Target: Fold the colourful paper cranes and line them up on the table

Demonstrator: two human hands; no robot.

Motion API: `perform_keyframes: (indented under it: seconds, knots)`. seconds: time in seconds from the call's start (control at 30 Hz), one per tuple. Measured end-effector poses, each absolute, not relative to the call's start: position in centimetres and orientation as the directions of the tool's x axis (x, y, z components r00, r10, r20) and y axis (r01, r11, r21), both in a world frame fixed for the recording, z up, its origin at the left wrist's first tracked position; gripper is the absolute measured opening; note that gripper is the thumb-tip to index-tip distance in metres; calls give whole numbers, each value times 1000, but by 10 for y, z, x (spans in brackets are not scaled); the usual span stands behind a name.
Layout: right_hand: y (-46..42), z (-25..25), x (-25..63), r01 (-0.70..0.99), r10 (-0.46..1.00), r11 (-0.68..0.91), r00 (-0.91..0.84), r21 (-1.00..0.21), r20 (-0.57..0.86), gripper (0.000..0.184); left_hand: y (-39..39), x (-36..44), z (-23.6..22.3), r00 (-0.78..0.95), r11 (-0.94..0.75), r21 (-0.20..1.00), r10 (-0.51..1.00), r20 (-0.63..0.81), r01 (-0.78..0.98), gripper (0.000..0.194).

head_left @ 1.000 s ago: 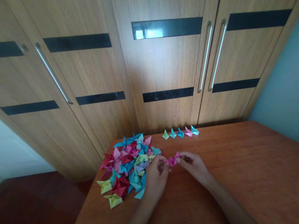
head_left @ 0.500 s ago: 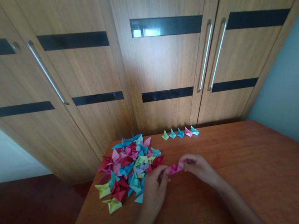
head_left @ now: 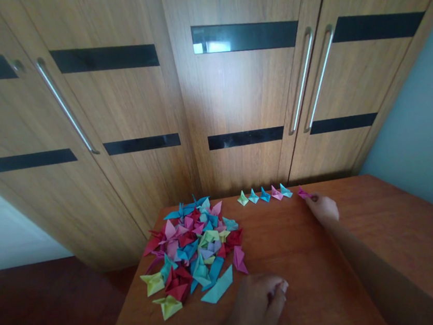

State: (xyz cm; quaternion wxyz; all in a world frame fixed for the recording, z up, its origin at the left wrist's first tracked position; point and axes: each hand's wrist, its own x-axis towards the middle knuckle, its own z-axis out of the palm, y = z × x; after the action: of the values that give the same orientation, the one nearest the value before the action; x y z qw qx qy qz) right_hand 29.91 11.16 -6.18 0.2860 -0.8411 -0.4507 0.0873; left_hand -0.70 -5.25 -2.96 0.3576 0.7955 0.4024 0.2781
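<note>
My right hand [head_left: 324, 207] reaches to the far edge of the wooden table [head_left: 386, 247] and pinches a small pink folded paper piece [head_left: 303, 193], at the right end of a row of several small folded pieces [head_left: 264, 195] in green, blue and pink. My left hand [head_left: 260, 303] rests near the front of the table with its fingers curled loosely, nothing visible in it. It lies just right of a heap of coloured folded paper pieces [head_left: 191, 249] in red, blue, pink and green.
A wall of wooden wardrobe doors [head_left: 231, 87] with long metal handles [head_left: 301, 82] stands right behind the table. A pale blue wall [head_left: 428, 133] is at the right. Dark floor [head_left: 42, 313] lies to the left of the table.
Both hands held the pink piece together at the table's middle. Now my right hand has carried it to the end of the row, and my left hand has drawn back toward me.
</note>
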Motion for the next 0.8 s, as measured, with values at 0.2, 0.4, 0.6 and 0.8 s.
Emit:
perform_keyframes:
  seconds: [0.2, 0.4, 0.6, 0.8]
  knots:
    - [133, -67, 290, 761, 817, -530, 577, -374, 18, 43, -47, -8, -30, 497, -377, 814, 858, 127, 442, 32]
    - [145, -66, 287, 788, 828, -525, 560, -321, 21, 46, -46, -8, -33, 485, -352, 828, 867, 113, 437, 33]
    - [146, -68, 287, 797, 827, -527, 561, -296, 37, 47, -45, -7, -32, 473, -335, 840, 874, 109, 427, 31]
    - [143, -66, 284, 794, 822, -537, 568, -285, 34, 45, -46, -7, -35, 464, -338, 837, 878, 117, 430, 30]
